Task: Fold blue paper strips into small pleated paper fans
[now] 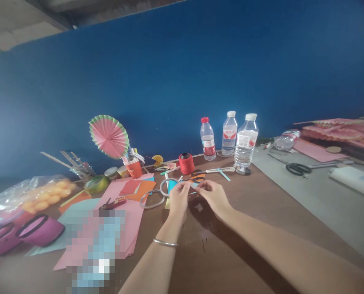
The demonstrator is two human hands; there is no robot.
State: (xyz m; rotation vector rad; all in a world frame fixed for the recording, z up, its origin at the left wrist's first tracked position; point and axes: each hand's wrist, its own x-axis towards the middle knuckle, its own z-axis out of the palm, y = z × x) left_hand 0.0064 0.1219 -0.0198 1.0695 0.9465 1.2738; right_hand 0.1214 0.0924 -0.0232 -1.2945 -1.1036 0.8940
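My left hand [179,198] and my right hand [215,199] meet over the brown table, thumbs and fingertips pinched. Between them is a small light blue strip of paper [194,185], an end in each hand; the fingers partly cover it. Just behind the hands lie orange-handled scissors [197,178]. Two grey rings [152,199] rest left of my left hand, one partly over blue paper [171,184]. A red spool of thread [186,164] stands farther back. Beyond my right hand lie a white-handled utility knife [220,170] and a thin pale blue strip [224,174].
Three water bottles [246,143] stand near the blue wall. A pink paper fan [108,136] rises from an orange cup [133,168]. Pink paper sheets [135,237], pliers [112,203] and a bag of orange balls [48,196] lie left. Black scissors [298,168] lie on the grey surface right.
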